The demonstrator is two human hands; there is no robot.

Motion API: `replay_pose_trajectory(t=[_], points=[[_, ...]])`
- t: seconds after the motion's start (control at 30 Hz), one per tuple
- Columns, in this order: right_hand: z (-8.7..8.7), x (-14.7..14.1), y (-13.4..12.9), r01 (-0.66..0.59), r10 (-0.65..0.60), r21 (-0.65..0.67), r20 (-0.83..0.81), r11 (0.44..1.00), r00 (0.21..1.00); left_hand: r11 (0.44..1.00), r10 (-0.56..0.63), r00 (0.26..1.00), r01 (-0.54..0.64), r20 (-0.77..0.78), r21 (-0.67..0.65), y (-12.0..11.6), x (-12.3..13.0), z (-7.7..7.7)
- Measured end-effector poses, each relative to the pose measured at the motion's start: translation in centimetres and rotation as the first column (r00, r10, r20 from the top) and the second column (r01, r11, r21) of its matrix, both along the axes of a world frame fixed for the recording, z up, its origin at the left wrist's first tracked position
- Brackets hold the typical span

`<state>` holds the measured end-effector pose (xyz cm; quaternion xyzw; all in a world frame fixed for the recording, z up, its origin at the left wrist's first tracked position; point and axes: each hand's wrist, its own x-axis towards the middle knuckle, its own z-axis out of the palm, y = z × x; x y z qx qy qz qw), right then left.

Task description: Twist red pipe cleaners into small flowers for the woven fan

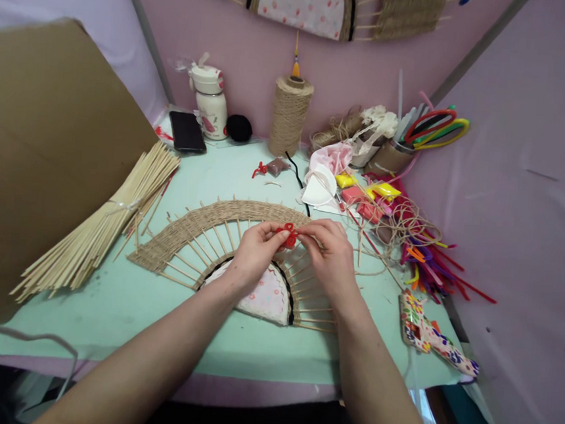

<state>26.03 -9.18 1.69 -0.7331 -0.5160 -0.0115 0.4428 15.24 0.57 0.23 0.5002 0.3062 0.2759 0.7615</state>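
Observation:
Between my two hands is a small red pipe-cleaner flower (289, 236), made of looped petals. My left hand (258, 248) pinches it from the left side with thumb and fingers. On the other side, my right hand (327, 246) pinches its right edge, thumb and forefinger closed together. Both hands are above a fan-shaped woven piece (197, 225) of thin sticks and twine that lies on the table. Its half-round centre (260, 296) is pale pink with small spots and a black border, partly covered by my left forearm.
A bundle of wooden sticks (98, 222) lies left, by a cardboard sheet (45, 151). Behind stand a bottle (211, 107), phone (187, 132) and twine spool (289, 117). Colourful pipe cleaners (436, 265), a scissors cup (390, 159) and a flowered glue gun (433, 334) are right.

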Motion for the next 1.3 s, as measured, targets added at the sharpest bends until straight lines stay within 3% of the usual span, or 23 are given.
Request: replay_pose_trajectory(t=[0.23, 0.47, 0.73, 1.07, 1.2, 1.3], points=[[-0.4, -0.2, 0.1, -0.089, 0.088, 0.041, 0.023, 0.995, 0.996, 0.993, 0.063, 0.998, -0.064, 0.013, 0.104, -0.2, -0.1, 0.7], [0.0, -1.2, 0.0, -0.025, 0.01, 0.159, 0.092, 0.987, 0.996, 0.991, 0.064, 0.995, -0.073, 0.08, 0.114, -0.5, -0.1, 0.8], [0.4, -1.2, 0.1, -0.051, 0.084, 0.221, -0.144, 0.974, 0.986, 0.996, 0.031, 0.994, -0.039, 0.101, 0.078, -0.8, -0.2, 1.2], [-0.6, -1.9, 0.7, 0.024, 0.159, 0.392, -0.428, 0.919, 0.89, 0.983, 0.063, 0.988, -0.085, 0.139, 0.163, -0.8, -0.2, 1.3], [-0.9, -2.3, 1.0, 0.053, 0.2, 0.468, -0.474, 0.882, 0.858, 0.97, 0.11, 0.974, -0.149, 0.198, 0.194, -1.1, 0.0, 0.9], [-0.9, -2.3, 0.9, 0.068, 0.132, 0.427, -0.423, 0.902, 0.897, 0.957, 0.12, 0.973, -0.166, 0.199, 0.236, -1.2, 0.0, 0.5]])
